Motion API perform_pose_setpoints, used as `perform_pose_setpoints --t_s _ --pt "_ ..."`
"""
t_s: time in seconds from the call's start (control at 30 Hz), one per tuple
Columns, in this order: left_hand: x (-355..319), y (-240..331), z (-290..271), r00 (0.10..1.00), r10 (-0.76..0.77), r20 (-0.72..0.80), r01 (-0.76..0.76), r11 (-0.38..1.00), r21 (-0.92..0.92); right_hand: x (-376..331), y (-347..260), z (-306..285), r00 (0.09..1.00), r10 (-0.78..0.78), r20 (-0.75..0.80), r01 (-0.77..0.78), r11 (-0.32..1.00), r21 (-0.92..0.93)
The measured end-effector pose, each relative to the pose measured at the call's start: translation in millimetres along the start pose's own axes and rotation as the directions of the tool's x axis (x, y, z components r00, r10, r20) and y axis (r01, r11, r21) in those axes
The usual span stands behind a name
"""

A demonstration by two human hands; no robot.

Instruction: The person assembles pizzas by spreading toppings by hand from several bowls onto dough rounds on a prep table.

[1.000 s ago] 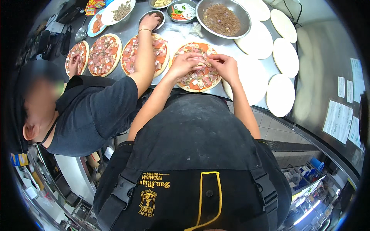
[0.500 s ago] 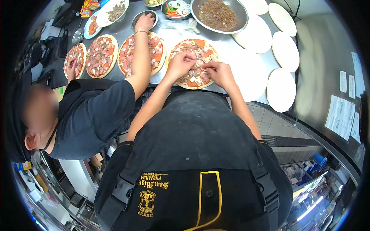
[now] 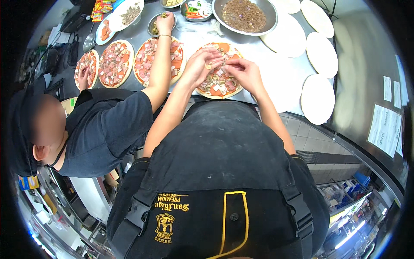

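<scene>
On our left, the co-worker's forearm (image 3: 161, 58) crosses over the neighbouring pizza (image 3: 144, 64) and blocks sideways passage. Beyond our pizza (image 3: 220, 86) stands the steel bowl (image 3: 272, 18); between these two, we see a narrow counter strip (image 3: 243, 40) where a hand could pass.

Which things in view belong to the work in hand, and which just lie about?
In use: pizza under the left hand and right hand; small metal bowl at a co-worker's hand.

Seemingly idle: bright packets; ladle; clear plastic.

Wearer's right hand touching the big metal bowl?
Apart: the head view shows bare metal tabletop between the wearer's right hand and the big metal bowl.
</scene>
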State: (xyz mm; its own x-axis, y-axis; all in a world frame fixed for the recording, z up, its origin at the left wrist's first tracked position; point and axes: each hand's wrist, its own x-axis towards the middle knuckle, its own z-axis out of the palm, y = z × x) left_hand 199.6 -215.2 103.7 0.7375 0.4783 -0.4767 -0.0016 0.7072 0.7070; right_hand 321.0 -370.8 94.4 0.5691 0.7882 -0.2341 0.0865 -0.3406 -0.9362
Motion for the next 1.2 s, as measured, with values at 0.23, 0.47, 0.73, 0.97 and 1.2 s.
perform_pose_setpoints --t_s 0.23,0.47,0.73,0.97,1.2 --pt "-0.9 -37.3 13.0 0.98 0.195 0.027 -0.194 0.928 0.319 10.1 11.8 24.3 0.994 0.11 -0.017 -0.108 0.987 0.119" --pt "0.8 -30.0 -6.0 0.973 0.214 -0.087 -0.21 0.976 0.05 8.9 16.6 19.5 0.988 -0.12 -0.094 0.091 0.959 -0.268" --pt "4.5 -20.5 -3.5 0.987 0.156 -0.033 -0.159 0.948 -0.277 16.6 -2.8 25.7 0.988 -0.149 0.04 0.148 0.989 0.023" --pt "12.6 -30.9 -7.4 0.958 0.285 0.015 -0.277 0.942 -0.188 26.1 -14.0 41.4 0.964 -0.265 0.019 0.262 0.934 -0.242" --pt "-26.1 -15.4 -32.2 0.863 0.49 -0.128 -0.418 0.831 0.366 42.8 -3.1 42.9 0.856 -0.51 0.082 0.485 0.739 -0.467"
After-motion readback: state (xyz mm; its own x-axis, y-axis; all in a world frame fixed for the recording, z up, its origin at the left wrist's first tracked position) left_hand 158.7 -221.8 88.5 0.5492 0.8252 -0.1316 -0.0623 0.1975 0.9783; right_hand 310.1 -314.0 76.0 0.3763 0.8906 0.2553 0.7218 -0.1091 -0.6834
